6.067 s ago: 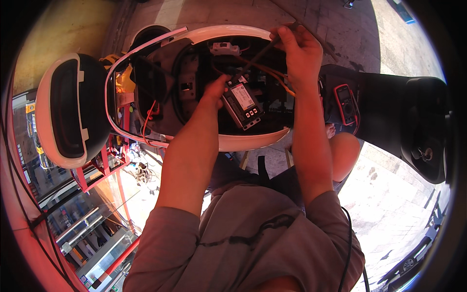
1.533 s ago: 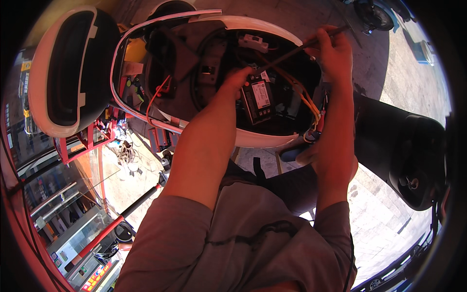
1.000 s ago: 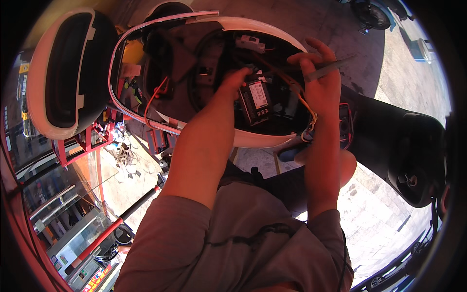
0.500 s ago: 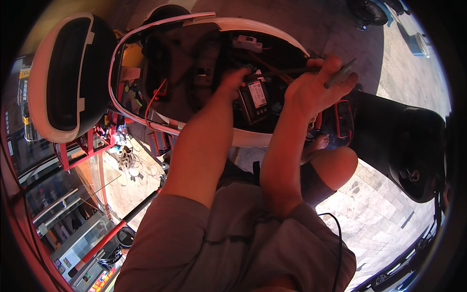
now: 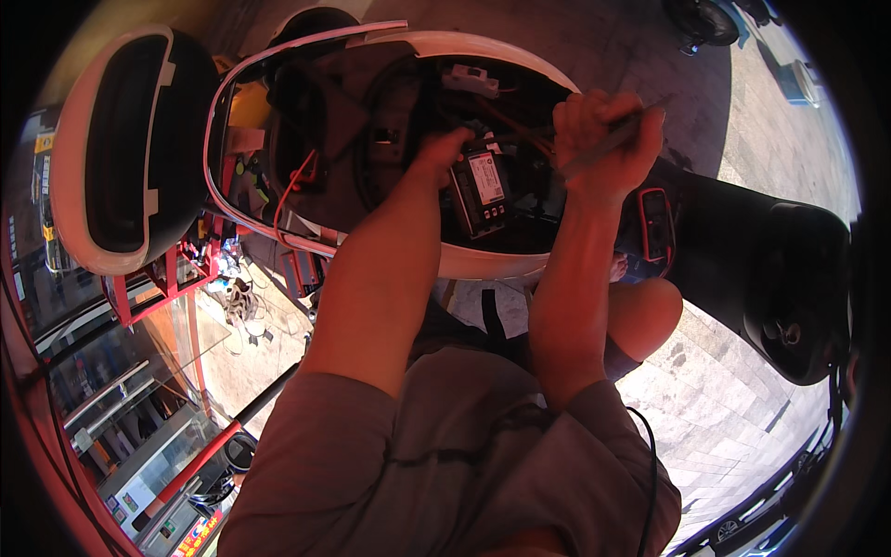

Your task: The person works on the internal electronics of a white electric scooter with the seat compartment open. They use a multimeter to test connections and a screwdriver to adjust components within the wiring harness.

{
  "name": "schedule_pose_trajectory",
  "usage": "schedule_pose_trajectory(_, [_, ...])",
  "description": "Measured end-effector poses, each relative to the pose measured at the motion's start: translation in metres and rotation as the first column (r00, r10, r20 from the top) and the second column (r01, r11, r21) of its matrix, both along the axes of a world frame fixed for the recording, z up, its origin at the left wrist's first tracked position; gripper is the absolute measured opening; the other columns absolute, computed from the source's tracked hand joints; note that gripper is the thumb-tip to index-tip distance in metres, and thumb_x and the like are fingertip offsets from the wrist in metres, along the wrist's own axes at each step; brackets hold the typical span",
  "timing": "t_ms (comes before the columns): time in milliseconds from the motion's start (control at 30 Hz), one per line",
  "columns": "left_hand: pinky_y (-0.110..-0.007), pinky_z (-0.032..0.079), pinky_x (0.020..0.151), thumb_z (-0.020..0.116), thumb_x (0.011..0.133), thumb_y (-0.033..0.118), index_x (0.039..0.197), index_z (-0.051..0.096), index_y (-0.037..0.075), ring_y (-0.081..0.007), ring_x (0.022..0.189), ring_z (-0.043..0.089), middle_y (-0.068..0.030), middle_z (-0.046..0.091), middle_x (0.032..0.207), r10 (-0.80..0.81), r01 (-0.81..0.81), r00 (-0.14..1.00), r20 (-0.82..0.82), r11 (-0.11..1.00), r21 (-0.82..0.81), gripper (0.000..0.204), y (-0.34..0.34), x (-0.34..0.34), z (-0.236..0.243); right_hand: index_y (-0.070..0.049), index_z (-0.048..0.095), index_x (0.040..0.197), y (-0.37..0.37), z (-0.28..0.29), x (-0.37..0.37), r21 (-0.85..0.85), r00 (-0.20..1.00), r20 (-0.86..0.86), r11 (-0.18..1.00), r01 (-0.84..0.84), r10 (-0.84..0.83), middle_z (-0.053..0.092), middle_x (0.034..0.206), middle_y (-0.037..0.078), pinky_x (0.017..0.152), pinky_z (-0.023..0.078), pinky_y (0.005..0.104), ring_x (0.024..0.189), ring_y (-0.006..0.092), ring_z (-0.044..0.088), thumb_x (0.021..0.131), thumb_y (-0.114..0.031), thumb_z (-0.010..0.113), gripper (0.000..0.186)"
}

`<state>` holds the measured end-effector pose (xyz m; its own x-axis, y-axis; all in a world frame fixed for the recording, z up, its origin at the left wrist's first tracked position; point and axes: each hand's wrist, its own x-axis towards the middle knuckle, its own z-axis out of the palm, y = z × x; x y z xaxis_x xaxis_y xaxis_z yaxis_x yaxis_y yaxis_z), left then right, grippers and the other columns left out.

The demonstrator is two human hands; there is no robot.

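In the head view, my left hand (image 5: pixel 436 158) is closed at the upper-left corner of a black electronic module (image 5: pixel 478 190) with a white label; exactly what its fingers grip is partly hidden. My right hand (image 5: pixel 608 181) is wrapped round a long dark bar-like tool (image 5: pixel 599 150), slanting over the right end of the scooter's open compartment. The white body rim (image 5: pixel 492 260) surrounds the module, orange-brown wires (image 5: pixel 515 125) and a small white switch box (image 5: pixel 469 82). A red multimeter (image 5: pixel 655 223) lies just right of my right wrist.
A white-and-black shell part (image 5: pixel 116 148) stands at the left, above a red rack (image 5: pixel 148 292) by glass showcases. A chrome rail (image 5: pixel 215 148) curves around the scooter's left end. Black bodywork (image 5: pixel 742 260) extends right; another two-wheeler (image 5: pixel 705 23) stands at the upper right.
My right hand has come down from the upper right, bringing the bar lower, and in the last half second has turned and shifted slightly up. My left hand stays by the module.
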<state>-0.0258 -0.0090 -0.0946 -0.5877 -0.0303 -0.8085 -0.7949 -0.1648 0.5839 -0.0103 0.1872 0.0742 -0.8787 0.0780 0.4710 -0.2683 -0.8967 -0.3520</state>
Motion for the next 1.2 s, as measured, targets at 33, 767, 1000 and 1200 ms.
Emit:
schedule_pose_trajectory(33, [-0.040,0.057,0.063,0.071,0.078,0.024,0.098,0.062,0.000,-0.0237,0.068,0.061,-0.0108,0.057,0.082,0.024,-0.024,1.000,-0.003,1.000,0.005,0.033,0.001,0.001,-0.001,-0.001,0.060,0.089,-0.002,-0.003,-0.001,0.093,0.973,0.156,0.983,0.159,-0.172,0.044,0.059,0.001,0.053,0.030,0.0267,0.053,0.0117,0.037,0.100,-0.053,0.036,0.058])
schedule_pose_trajectory(767, [-0.041,0.059,0.068,0.069,0.080,0.023,0.102,0.062,0.001,-0.0254,0.072,0.064,-0.0132,0.060,0.087,0.090,-0.090,0.996,0.007,0.993,0.081,0.033,-0.002,0.001,-0.010,0.003,0.066,0.106,-0.010,0.002,0.012,0.885,0.703,0.007,0.332,0.327,-0.711,0.070,0.090,0.007,0.071,0.051,0.0220,0.079,0.0102,0.065,0.089,-0.005,0.064,0.018])
schedule_pose_trajectory(1000, [-0.039,0.057,0.062,0.071,0.078,0.024,0.101,0.062,0.000,-0.0242,0.064,0.060,-0.0111,0.054,0.077,0.102,-0.101,0.995,0.003,0.981,0.167,0.034,-0.001,0.002,-0.008,-0.001,0.066,0.104,-0.005,0.004,0.014,0.818,0.771,0.286,0.565,0.114,-0.569,0.070,0.090,0.005,0.068,0.051,0.0236,0.077,0.0112,0.066,0.089,-0.006,0.064,0.016])
schedule_pose_trajectory(1200, [-0.039,0.058,0.061,0.068,0.080,0.021,0.098,0.063,0.000,-0.0242,0.064,0.064,-0.0106,0.059,0.075,0.132,-0.128,0.991,-0.020,0.984,0.120,0.028,0.004,0.004,0.005,-0.003,0.065,0.112,-0.008,0.011,0.014,0.950,0.734,0.027,0.246,0.193,-0.678,0.068,0.085,0.003,0.075,0.050,0.0242,0.083,0.0097,0.062,0.087,-0.014,0.070,0.028])
